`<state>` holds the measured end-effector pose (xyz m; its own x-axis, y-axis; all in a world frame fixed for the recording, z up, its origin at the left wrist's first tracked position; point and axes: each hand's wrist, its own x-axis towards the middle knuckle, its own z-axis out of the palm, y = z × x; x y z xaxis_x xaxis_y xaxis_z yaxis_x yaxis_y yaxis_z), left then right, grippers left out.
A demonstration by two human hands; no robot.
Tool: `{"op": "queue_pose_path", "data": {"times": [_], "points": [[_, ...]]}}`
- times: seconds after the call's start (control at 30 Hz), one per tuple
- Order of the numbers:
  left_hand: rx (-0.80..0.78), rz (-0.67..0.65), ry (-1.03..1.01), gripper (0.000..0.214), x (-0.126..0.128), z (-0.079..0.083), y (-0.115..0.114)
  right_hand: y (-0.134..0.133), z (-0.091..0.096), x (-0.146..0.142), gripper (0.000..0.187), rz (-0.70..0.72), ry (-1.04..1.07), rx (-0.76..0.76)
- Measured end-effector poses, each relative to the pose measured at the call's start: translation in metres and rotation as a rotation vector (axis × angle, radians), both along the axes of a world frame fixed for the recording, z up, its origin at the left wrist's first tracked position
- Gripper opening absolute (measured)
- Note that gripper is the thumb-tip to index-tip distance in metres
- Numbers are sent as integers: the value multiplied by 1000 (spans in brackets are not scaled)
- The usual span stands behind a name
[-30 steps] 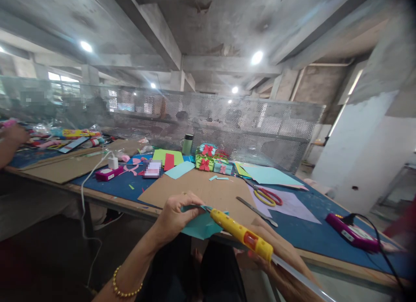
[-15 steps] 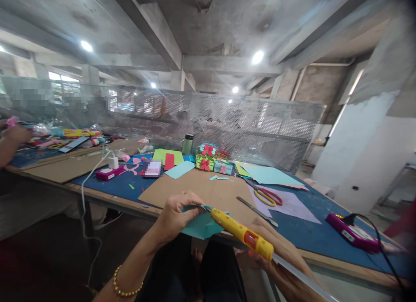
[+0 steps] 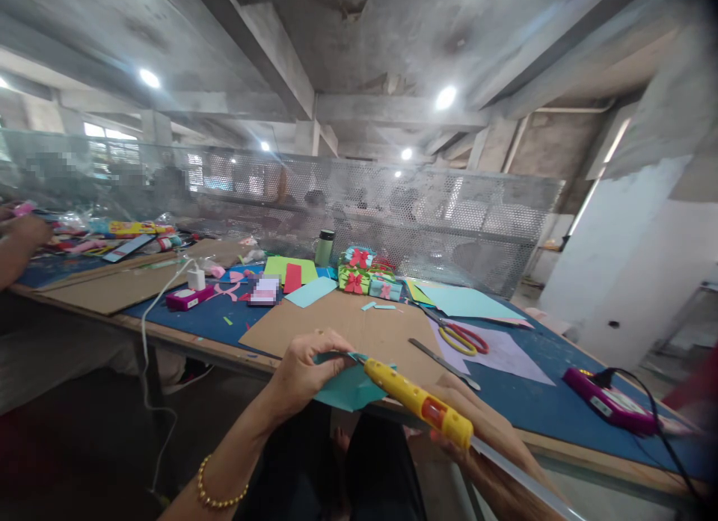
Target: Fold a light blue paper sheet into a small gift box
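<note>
Between thumb and fingers, my left hand (image 3: 306, 371) pinches the upper edge of a folded teal paper piece (image 3: 351, 389) above my lap, at the table's front edge. My right hand (image 3: 454, 405) is wrapped round a yellow hot glue gun (image 3: 418, 398), its fingers partly hidden behind the body. A clear glue stick (image 3: 521, 476) sticks out of the gun's rear end. The metal nozzle points left and meets the paper's edge close to my left fingertips; whether glue is coming out is too small to tell.
A cardboard sheet (image 3: 330, 327) lies ahead, with a metal ruler-like strip (image 3: 443, 362) and scissors (image 3: 463, 338) to its right. Small paper boxes with red bows (image 3: 354, 282) and a green bottle (image 3: 324, 248) stand behind. A purple power strip (image 3: 611, 403) sits far right. A co-worker's hand (image 3: 31, 229) is at left.
</note>
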<state>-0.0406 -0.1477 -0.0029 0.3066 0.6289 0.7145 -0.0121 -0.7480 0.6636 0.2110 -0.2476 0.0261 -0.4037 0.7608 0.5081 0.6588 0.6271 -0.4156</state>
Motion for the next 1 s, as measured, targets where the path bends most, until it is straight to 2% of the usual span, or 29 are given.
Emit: {"op": "queue_pose_path", "data": {"times": [0.23, 0.57, 1.0], "points": [[-8, -11, -10, 11, 0, 0, 1, 2, -4, 6, 30, 16, -4, 23], [-1, -8, -9, 10, 0, -2, 0, -2, 4, -3, 35, -26, -15, 53], [-26, -3, -11, 10, 0, -3, 0, -2, 4, -2, 34, -58, -28, 102]]}}
